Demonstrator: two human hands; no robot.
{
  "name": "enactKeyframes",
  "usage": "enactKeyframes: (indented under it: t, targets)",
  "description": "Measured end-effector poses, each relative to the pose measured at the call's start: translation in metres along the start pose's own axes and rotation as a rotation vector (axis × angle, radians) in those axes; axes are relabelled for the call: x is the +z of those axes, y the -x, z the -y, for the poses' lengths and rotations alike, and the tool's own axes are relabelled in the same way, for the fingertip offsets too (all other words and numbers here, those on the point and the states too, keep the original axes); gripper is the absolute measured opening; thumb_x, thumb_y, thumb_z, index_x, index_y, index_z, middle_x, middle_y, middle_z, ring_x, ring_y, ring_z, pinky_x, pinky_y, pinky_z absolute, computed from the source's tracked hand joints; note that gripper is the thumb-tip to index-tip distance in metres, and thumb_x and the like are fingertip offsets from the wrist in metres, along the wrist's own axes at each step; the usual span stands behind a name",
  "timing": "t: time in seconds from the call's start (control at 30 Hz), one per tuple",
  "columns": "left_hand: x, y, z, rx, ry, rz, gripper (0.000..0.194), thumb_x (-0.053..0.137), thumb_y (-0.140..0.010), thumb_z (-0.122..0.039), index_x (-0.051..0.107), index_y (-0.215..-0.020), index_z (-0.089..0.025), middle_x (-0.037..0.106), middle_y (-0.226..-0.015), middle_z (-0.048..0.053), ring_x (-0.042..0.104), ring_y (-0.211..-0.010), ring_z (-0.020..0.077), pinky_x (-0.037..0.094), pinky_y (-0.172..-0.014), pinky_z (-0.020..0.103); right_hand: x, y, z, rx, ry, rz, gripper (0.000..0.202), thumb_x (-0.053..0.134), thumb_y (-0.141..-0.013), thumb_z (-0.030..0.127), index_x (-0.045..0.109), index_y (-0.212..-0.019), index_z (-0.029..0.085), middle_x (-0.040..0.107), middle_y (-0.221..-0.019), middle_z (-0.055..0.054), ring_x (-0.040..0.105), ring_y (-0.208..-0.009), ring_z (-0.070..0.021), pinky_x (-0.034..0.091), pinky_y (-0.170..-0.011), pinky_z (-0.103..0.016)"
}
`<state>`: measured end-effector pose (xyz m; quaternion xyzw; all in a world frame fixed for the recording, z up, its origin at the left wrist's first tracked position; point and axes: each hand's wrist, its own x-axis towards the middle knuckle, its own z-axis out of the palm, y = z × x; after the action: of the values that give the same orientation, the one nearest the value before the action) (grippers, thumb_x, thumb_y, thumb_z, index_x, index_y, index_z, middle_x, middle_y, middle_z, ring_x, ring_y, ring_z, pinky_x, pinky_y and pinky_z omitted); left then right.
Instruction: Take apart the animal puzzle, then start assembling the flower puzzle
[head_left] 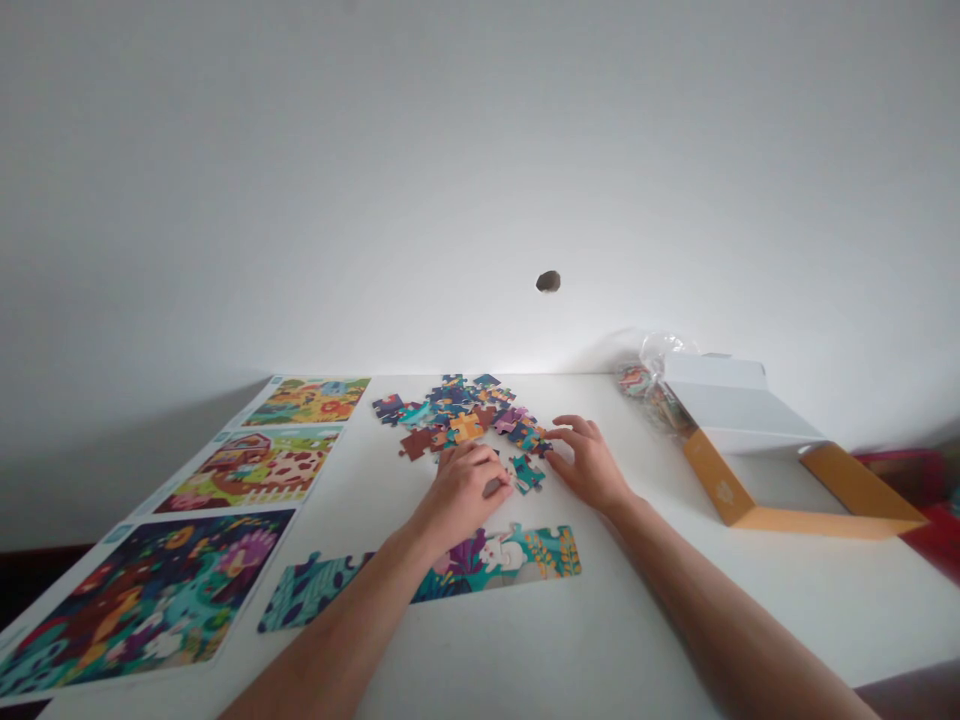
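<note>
A heap of loose jigsaw pieces (466, 427), mostly dark blue, brown, orange and teal, lies at the middle of the white table. At the heap's near edge is my left hand (469, 485), palm down with fingers curled together; its fingertips and anything under them are hidden. My right hand (589, 463) is at the heap's right edge, thumb and fingers apart, their tips close to some blue and orange pieces. Between the hands lies a teal piece (529, 474). Closer to me is a joined puzzle strip (504, 555) with a white rabbit, partly covered by my left forearm.
Picture sheets stand in a column on the left: a night forest scene (150, 600), a farm scene (251, 468) and an animal scene (307, 401). On the right are an open orange box (724, 485) and a clear plastic bag (660, 395) with pieces. A white wall (450, 200) rises behind.
</note>
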<state>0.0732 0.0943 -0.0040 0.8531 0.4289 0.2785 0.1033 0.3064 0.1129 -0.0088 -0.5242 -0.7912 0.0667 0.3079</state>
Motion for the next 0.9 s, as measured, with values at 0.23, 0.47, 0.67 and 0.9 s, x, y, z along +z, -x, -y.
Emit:
enactKeyframes:
  t: [0.23, 0.47, 0.67, 0.9]
  targets:
    - [-0.004, 0.0, -0.005, 0.123, 0.034, 0.029, 0.018, 0.059, -0.089, -0.034, 0.076, -0.09, -0.031, 0.073, -0.105, -0.001, 0.054, -0.105, 0.0229, 0.038, -0.097, 0.043, 0.008, -0.004, -0.008, 0.002, 0.025, 0.105, 0.035, 0.061, -0.087, 0.028, 0.062, -0.122, 0.022, 0.064, -0.123, -0.008, 0.054, -0.11, -0.0231, 0.04, -0.099, -0.04]
    - [0.0, 0.0, 0.003, -0.01, -0.064, -0.057, 0.023, 0.054, -0.09, -0.034, 0.077, -0.093, -0.03, 0.072, -0.108, 0.0, 0.053, -0.106, 0.0251, 0.036, -0.097, 0.046, 0.004, -0.005, -0.005, 0.067, 0.047, 0.086, 0.023, 0.06, -0.087, 0.028, 0.068, -0.107, 0.02, 0.066, -0.108, -0.008, 0.056, -0.1, -0.0214, 0.041, -0.094, -0.035]
    - [0.001, 0.001, 0.004, -0.055, -0.082, -0.081, 0.021, 0.057, -0.088, -0.032, 0.076, -0.097, -0.03, 0.071, -0.11, 0.001, 0.052, -0.108, 0.0259, 0.036, -0.099, 0.046, 0.0, -0.006, -0.009, 0.201, 0.117, 0.065, 0.03, 0.064, -0.08, 0.033, 0.067, -0.107, 0.019, 0.066, -0.098, -0.009, 0.058, -0.096, -0.0234, 0.042, -0.09, -0.036]
    - [0.0, 0.001, 0.004, -0.05, -0.06, -0.08, 0.021, 0.058, -0.087, -0.03, 0.076, -0.098, -0.029, 0.071, -0.111, 0.002, 0.051, -0.107, 0.026, 0.037, -0.098, 0.046, -0.006, 0.001, -0.031, 0.455, 0.306, -0.077, 0.041, 0.066, -0.074, 0.038, 0.066, -0.11, 0.016, 0.067, -0.093, -0.013, 0.062, -0.087, -0.0265, 0.045, -0.081, -0.037]
